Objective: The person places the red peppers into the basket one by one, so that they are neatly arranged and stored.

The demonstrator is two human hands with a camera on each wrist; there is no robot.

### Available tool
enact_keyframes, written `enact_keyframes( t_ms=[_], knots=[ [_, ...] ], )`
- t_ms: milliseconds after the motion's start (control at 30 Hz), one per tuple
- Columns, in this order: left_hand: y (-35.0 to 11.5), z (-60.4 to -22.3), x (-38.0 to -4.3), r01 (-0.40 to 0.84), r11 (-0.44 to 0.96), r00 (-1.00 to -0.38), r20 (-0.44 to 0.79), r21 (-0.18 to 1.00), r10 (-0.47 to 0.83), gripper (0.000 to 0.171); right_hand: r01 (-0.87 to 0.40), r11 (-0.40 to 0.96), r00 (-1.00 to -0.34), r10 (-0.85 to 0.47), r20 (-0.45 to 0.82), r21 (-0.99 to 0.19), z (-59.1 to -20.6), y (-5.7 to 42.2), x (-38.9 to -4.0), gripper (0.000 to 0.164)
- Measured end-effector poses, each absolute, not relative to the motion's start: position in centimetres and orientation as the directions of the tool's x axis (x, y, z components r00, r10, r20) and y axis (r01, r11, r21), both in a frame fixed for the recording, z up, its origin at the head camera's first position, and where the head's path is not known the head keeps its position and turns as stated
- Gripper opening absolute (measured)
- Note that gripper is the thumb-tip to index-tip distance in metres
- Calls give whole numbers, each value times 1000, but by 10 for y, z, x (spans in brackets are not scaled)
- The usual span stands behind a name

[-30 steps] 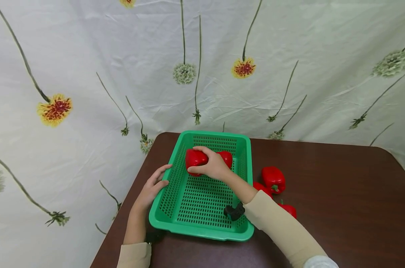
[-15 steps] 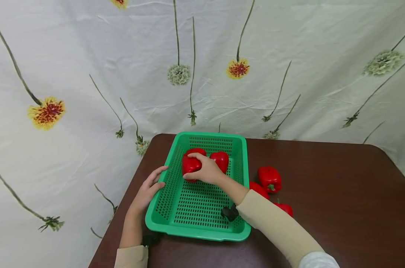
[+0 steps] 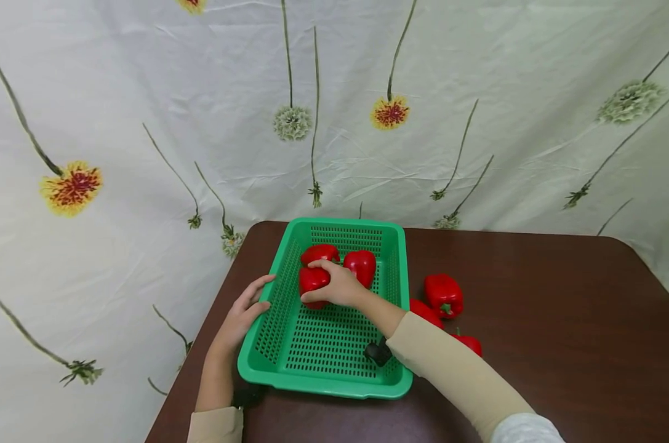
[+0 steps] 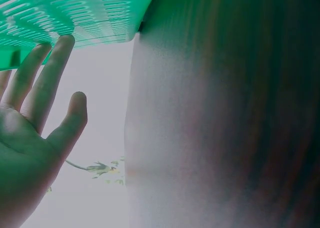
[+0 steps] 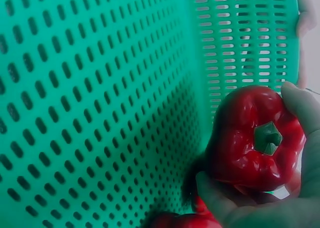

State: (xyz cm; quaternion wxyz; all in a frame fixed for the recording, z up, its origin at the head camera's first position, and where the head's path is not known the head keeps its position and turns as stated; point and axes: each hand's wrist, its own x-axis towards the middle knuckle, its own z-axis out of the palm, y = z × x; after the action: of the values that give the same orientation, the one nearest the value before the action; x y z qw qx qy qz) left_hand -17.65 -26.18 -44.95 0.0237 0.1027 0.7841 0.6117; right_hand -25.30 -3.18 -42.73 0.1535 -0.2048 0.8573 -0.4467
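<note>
Plainly shown only at right wrist: green stem (image 5: 270, 139) of red pepper (image 5: 237, 143), gripped between thumb and fingers of right hand (image 3: 342, 287). From head: held inside green basket (image 3: 334, 386), near two other peppers (image 3: 359, 266). With left hand (image 3: 241, 320), fingers extended, touching basket's outer side. On worktop (image 3: 544, 314), to right: more peppers (image 3: 442, 294).

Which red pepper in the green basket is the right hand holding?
The front-left pepper of the three: the right hand grips it. The back-left pepper and the right pepper sit in the basket outside that grip.
</note>
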Motion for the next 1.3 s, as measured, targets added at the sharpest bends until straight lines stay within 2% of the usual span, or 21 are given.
enact_keyframes(
  t_ms=[333, 667, 900, 1300],
  knots=[
    [-266, -461, -180, 158, 227, -974, 113, 961, 198, 47, -221, 563, -856, -503, -118, -796, -434, -33, -251, 69],
    [-264, -458, -179, 126, 182, -975, 88, 975, 203, 48, -242, 558, -836, -535, -121, -794, -436, -32, -250, 72],
    [-264, -456, -179, 134, 218, -977, 92, 967, 194, 48, -279, 574, -817, -563, -124, -770, -438, -31, -250, 73],
    [-263, -455, -178, 148, 214, -975, 105, 966, 198, 48, -204, 569, -834, -527, -163, -797, -441, -31, -251, 74]
  ],
)
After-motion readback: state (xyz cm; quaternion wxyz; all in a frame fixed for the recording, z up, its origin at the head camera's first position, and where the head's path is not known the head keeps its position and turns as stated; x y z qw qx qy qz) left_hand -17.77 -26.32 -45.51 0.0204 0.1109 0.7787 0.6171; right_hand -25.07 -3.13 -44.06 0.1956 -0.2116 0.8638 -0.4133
